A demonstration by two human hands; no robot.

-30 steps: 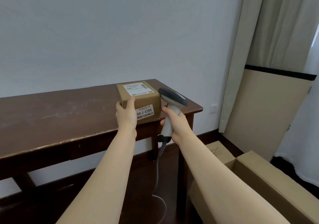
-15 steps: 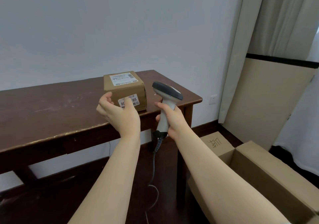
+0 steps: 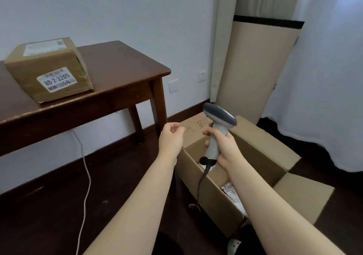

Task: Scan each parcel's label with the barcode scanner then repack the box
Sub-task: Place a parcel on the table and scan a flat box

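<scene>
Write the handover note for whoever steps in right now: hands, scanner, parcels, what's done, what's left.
Left hand: empty, fingers loosely curled, beside the open box on the floor.
Right hand: grips the barcode scanner by its handle, above the box.
Parcel: on the table, labels showing on top and front.
White printed packets show inside the box.
Done: one parcel out; whether it is scanned does not show.
Left: remaining scans, then repack.

I see brown labelled parcel (image 3: pixel 49 70) flat on table (image 3: pixel 121 72); grey-white scanner (image 3: pixel 217 131) upright in right hand (image 3: pixel 225 148), right of table, above open box (image 3: pixel 216 205).
</scene>
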